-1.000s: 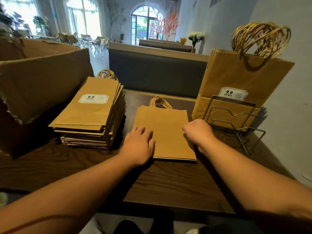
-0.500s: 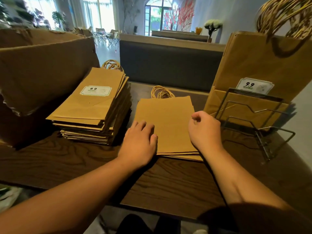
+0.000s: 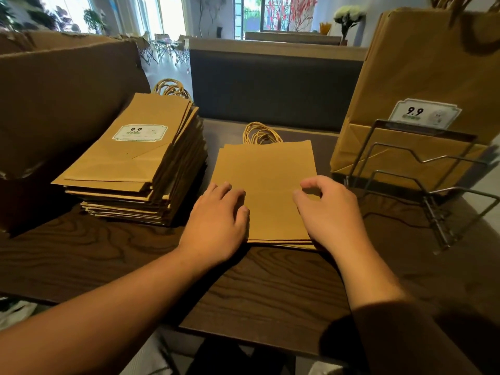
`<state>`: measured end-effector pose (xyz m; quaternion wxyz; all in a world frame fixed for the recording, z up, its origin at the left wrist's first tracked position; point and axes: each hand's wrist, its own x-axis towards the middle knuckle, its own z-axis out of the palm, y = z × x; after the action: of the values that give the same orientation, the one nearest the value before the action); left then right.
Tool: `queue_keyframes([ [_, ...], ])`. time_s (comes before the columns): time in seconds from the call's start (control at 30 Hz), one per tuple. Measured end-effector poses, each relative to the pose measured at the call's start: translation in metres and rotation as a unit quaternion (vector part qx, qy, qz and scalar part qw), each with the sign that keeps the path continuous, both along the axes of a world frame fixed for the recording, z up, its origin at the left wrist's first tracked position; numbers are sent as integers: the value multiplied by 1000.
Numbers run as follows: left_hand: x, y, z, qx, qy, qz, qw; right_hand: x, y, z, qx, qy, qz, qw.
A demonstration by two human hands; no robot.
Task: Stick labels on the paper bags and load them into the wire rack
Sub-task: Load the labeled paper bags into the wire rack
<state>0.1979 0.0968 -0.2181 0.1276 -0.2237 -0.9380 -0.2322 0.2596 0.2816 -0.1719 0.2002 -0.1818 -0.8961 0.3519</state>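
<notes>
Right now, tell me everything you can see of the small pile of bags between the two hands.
The small pile of bags lies flat on the dark wood-grain table, a few plain brown kraft-paper bags stacked with edges slightly offset. The top face shows no label. Twisted paper-cord handles loop out at the far end. The left hand rests flat on its near-left corner; the right hand sits over its right edge, fingers curled, thumb and forefinger close together above the paper.
</notes>
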Motion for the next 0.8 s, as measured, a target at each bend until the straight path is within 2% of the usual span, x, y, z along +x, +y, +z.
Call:
queue_keyframes([
  [0.2, 2, 1, 1, 2, 1, 1, 1000, 9, -4, 3, 18, 16, -11, 1000],
  [0.6, 5, 2, 4, -4, 5, -2, 1000, 19, -11, 6, -25, 14, -18, 999],
  [0.67, 6, 2, 4, -2, 2, 0, 1000, 16, -11, 10, -63, 19, -24, 998],
  [0.8, 6, 1, 5, 9, -5, -1, 1000, 9, -6, 27, -216, 40, -41, 975],
])
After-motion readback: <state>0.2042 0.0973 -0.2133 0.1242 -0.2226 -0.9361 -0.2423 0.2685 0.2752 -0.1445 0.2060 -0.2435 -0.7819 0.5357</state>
